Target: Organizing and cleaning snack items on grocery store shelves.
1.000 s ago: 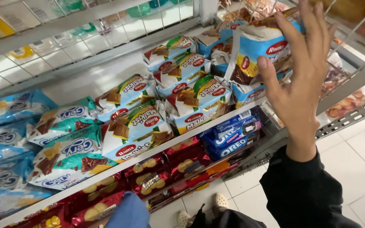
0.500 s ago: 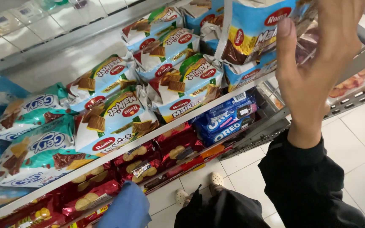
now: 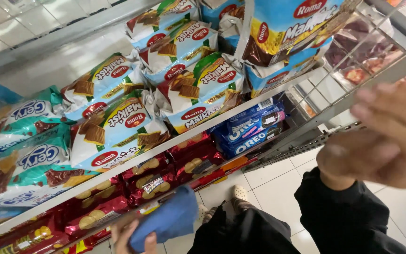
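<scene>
My right hand (image 3: 381,136) hangs blurred in the air at the right, fingers loosely apart and empty. It is below and to the right of a tall blue-and-white cracker packet (image 3: 287,28) standing at the right end of the white shelf (image 3: 240,113). At the bottom edge my left hand (image 3: 130,237) grips a blue cloth (image 3: 167,217) in front of the lower shelf's red biscuit packs (image 3: 151,181).
Green-and-white cracker packets (image 3: 118,127) lie stacked along the shelf, with teal wafer packets (image 3: 24,160) to their left. Dark blue sandwich-biscuit packs (image 3: 254,134) sit one shelf down. A wire divider (image 3: 353,61) closes the shelf's right end. My shoe (image 3: 238,193) stands on white floor tiles (image 3: 278,171).
My right hand let go of the blue-and-white packet and dropped down and right, away from the shelf. My left hand with the blue cloth rose further into view.
</scene>
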